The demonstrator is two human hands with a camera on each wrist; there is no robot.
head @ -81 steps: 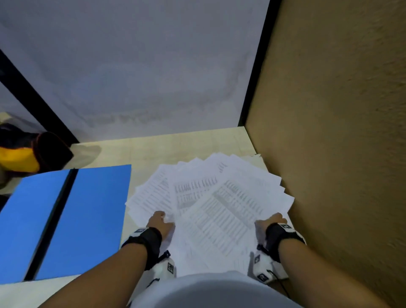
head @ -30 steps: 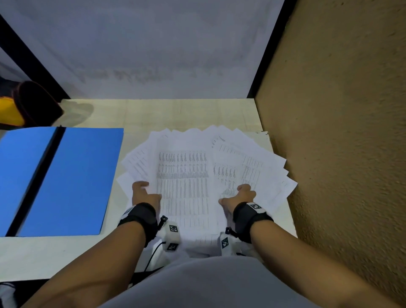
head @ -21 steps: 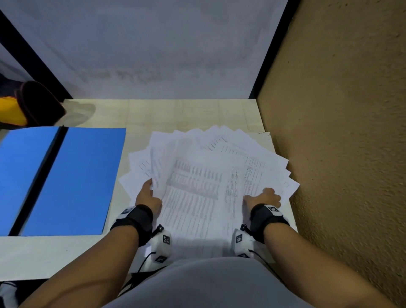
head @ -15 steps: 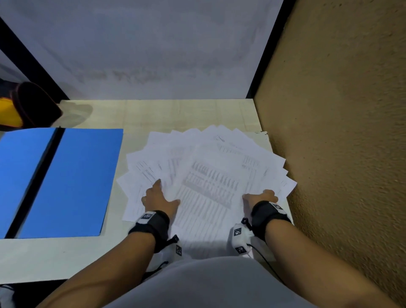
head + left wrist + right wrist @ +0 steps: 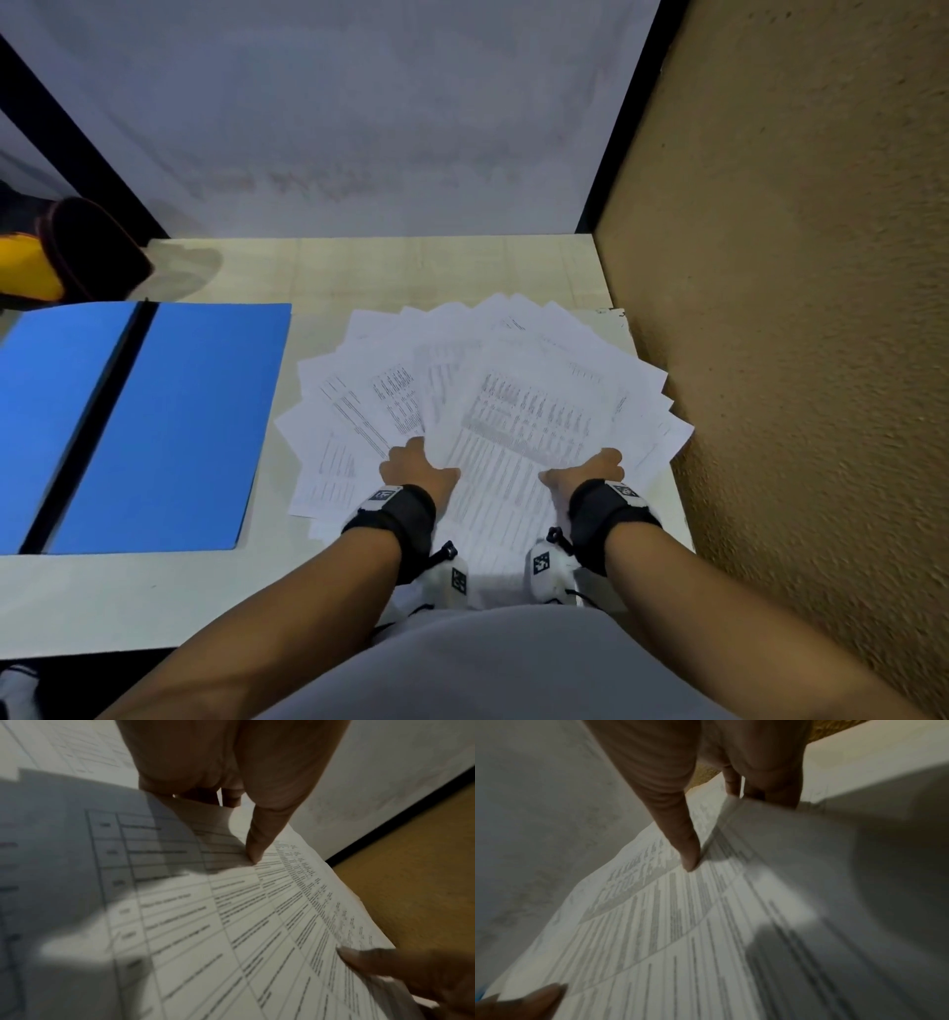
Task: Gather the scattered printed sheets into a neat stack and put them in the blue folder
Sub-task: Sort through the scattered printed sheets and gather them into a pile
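Note:
Several printed sheets (image 5: pixel 518 411) lie fanned out on the right half of the table. My left hand (image 5: pixel 417 465) pinches the left edge of the top sheets (image 5: pixel 257 923): its thumb (image 5: pixel 254 850) lies on the print and its fingers go under the paper. My right hand (image 5: pixel 590 468) pinches the right edge of the same sheets (image 5: pixel 654 933), its thumb (image 5: pixel 689 860) on top and its fingers under a curled sheet. The blue folder (image 5: pixel 169 426) lies open and flat to the left, apart from the sheets.
A tan rough wall (image 5: pixel 796 360) runs close along the right of the table (image 5: pixel 411 267), and a grey panel (image 5: pixel 359 128) closes the back. A black and yellow object (image 5: pixel 67 257) sits at the far left beyond the folder.
My left hand has slid right, toward the middle of the fan, and now holds the top sheets' left edge. The right hand has barely moved. The top sheets have turned slightly.

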